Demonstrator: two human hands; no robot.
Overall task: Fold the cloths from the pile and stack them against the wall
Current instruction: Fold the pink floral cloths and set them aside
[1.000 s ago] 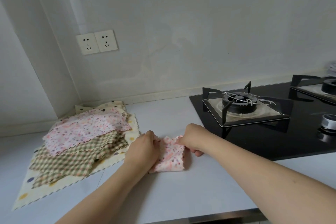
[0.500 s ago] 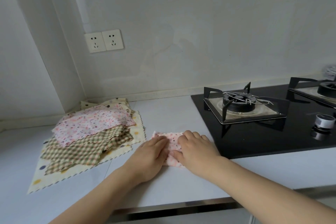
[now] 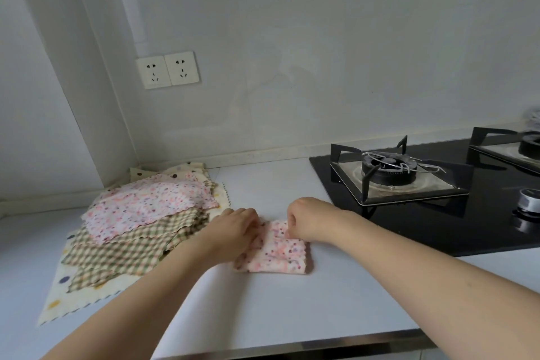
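Observation:
A small pink floral cloth (image 3: 277,256), folded into a thick rectangle, lies on the white counter (image 3: 292,307) in front of me. My left hand (image 3: 236,228) grips its far left edge with curled fingers. My right hand (image 3: 306,219) pinches the far right edge of the same cloth. To the left lies the pile of unfolded cloths (image 3: 140,228): a pink floral one on top, green checked ones under it, a cream dotted one at the bottom, reaching into the corner by the wall (image 3: 292,82).
A black glass gas hob (image 3: 438,219) with a burner (image 3: 388,169) and a knob (image 3: 530,203) fills the counter's right side, close to my right hand. Two wall sockets (image 3: 168,69) sit above the pile. The counter's metal front edge (image 3: 292,345) runs below my forearms.
Both hands went from pressing flat on the folded cloth to gripping its far edge with curled fingers. More of the cloth now shows toward me.

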